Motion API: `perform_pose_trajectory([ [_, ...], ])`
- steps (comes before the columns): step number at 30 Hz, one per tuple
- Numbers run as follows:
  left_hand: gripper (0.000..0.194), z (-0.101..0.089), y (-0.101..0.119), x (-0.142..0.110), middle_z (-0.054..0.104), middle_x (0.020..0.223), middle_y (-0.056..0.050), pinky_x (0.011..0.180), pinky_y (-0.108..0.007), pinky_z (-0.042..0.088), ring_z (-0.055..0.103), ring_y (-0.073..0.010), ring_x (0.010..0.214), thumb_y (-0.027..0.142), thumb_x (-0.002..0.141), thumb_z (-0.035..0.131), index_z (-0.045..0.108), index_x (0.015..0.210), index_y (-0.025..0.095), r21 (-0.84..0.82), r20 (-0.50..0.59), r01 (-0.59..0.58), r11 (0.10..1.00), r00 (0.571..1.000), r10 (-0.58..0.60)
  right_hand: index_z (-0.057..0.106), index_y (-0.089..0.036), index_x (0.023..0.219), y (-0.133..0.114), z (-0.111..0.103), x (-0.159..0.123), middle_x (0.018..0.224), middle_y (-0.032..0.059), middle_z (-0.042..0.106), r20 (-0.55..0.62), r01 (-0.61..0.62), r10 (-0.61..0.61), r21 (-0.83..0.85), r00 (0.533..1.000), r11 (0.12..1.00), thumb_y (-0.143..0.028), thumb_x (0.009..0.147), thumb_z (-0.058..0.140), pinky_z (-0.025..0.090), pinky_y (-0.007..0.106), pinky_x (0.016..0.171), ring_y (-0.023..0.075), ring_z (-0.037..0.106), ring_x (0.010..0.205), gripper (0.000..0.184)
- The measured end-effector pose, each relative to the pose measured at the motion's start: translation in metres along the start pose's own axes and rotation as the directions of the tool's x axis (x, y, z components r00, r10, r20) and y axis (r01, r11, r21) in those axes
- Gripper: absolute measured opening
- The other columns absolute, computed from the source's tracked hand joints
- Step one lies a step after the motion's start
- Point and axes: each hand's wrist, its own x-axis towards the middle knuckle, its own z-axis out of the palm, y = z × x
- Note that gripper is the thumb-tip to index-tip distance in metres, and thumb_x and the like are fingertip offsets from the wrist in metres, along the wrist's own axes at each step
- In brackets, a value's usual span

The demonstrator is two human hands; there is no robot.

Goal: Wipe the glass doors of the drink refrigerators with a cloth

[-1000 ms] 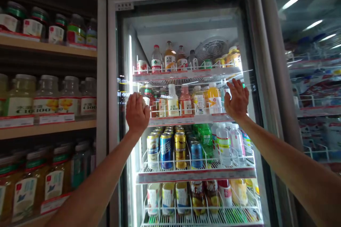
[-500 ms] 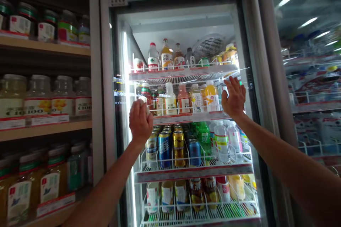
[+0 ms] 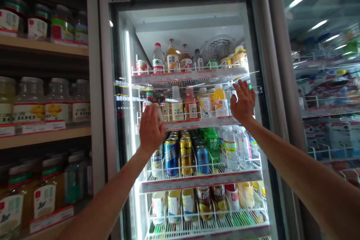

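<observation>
My left hand (image 3: 152, 129) is raised to the glass door (image 3: 180, 18) of a lit drinks fridge, over the left part of its second shelf. Its fingers are bent over a pale, crumpled thing that looks like a cloth (image 3: 159, 114), mostly hidden behind the hand. My right hand (image 3: 243, 101) rests against the right side of the glass, palm forward and fingers apart, with nothing in it. Behind the door stand juice bottles (image 3: 221, 101), gold and blue beer cans (image 3: 186, 156) and clear bottles (image 3: 231, 148) on wire shelves. The door is closed, with reflections on it.
To the left, wooden shelves (image 3: 45, 135) hold rows of bottled drinks (image 3: 57, 99) with price strips. A grey metal upright (image 3: 277, 56) separates this fridge from another glass-fronted one (image 3: 332, 93) on the right, which holds packaged goods.
My left hand has slid right and somewhat down across the glass with the pale cloth. My right hand keeps its place on the door. The whole view has shifted slightly to the right.
</observation>
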Motion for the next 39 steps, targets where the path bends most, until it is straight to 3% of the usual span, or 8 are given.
perform_pose_trajectory([
  [5,0.058,0.000,0.028,-0.015,0.040,0.139,-0.011,0.108,-0.040,0.031,0.025,-0.0226,0.134,0.023,0.084,0.040,0.022,0.138,0.013,-0.144,0.201,-0.528,0.837,0.812,0.548,0.048,-0.021,0.125,-0.001,-0.002,0.001,0.138,0.0059,0.042,-0.002,-0.009,0.009,0.015,1.000,1.000,-0.023,0.082,0.040,0.025,0.046,0.107,0.0207,0.031,0.132,0.043],
  [12,0.054,0.003,-0.038,0.040,0.034,0.139,-0.020,0.107,-0.053,0.027,0.025,-0.0294,0.133,0.022,0.085,0.039,0.028,0.135,0.007,-0.001,-0.125,0.057,0.998,0.990,-0.057,0.047,-0.024,0.126,0.001,0.000,0.000,0.139,0.0044,0.042,-0.004,-0.003,0.003,0.008,1.000,1.000,-0.024,0.082,0.040,0.025,0.046,0.107,0.0206,0.031,0.132,0.044],
  [19,0.049,0.019,0.031,0.030,0.043,0.137,-0.009,0.109,-0.040,0.029,0.029,-0.0202,0.132,0.025,0.084,0.041,0.037,0.131,0.014,-0.174,0.159,-0.470,0.865,0.854,0.496,0.048,-0.024,0.125,0.002,0.000,0.000,0.138,0.0046,0.043,-0.013,-0.008,0.008,0.023,1.000,1.000,-0.023,0.081,0.040,0.026,0.046,0.107,0.0201,0.033,0.131,0.044],
  [23,0.046,0.009,-0.023,0.061,0.043,0.134,-0.014,0.109,-0.043,0.027,0.032,-0.0218,0.131,0.023,0.084,0.039,0.039,0.127,0.009,-0.066,0.064,-0.086,0.994,0.994,0.090,0.048,-0.025,0.124,0.001,0.000,0.000,0.138,0.0041,0.043,-0.020,-0.012,0.013,0.031,1.000,0.999,-0.023,0.081,0.040,0.026,0.046,0.107,0.0198,0.033,0.131,0.044],
  [27,0.050,0.020,-0.023,0.087,0.033,0.137,-0.025,0.108,-0.053,0.021,0.022,-0.0287,0.134,0.021,0.086,0.034,0.030,0.131,-0.001,-0.039,-0.061,0.147,0.988,0.987,-0.149,0.048,-0.024,0.124,0.000,-0.001,0.000,0.138,0.0052,0.043,-0.019,-0.013,0.014,0.036,1.000,0.999,-0.023,0.082,0.040,0.025,0.046,0.107,0.0199,0.032,0.132,0.043],
  [31,0.048,0.040,0.051,0.080,0.042,0.136,-0.010,0.110,-0.038,0.027,0.029,-0.0190,0.132,0.025,0.084,0.040,0.037,0.130,0.012,-0.142,0.084,-0.182,0.973,0.977,0.195,0.050,-0.023,0.123,0.001,0.000,0.000,0.137,0.0054,0.044,-0.024,-0.004,0.005,0.031,1.000,1.000,-0.023,0.082,0.039,0.025,0.045,0.107,0.0201,0.033,0.131,0.042],
  [34,0.045,0.039,0.062,0.077,0.042,0.138,-0.007,0.110,-0.036,0.028,0.030,-0.0169,0.132,0.027,0.086,0.037,0.039,0.130,0.015,-0.263,0.179,-0.471,0.842,0.834,0.522,0.049,-0.024,0.124,0.002,0.000,0.000,0.137,0.0054,0.044,-0.029,0.004,-0.003,0.034,1.000,0.999,-0.023,0.082,0.040,0.025,0.047,0.107,0.0211,0.034,0.131,0.043],
  [39,0.045,0.024,-0.014,0.105,0.041,0.136,-0.015,0.110,-0.043,0.027,0.031,-0.0222,0.131,0.022,0.086,0.037,0.040,0.127,0.003,-0.088,0.004,0.035,0.996,0.999,-0.034,0.048,-0.024,0.125,0.003,0.000,-0.001,0.138,0.0058,0.043,-0.036,0.025,-0.023,0.040,0.999,0.999,-0.023,0.082,0.040,0.026,0.047,0.106,0.0214,0.033,0.131,0.043],
])
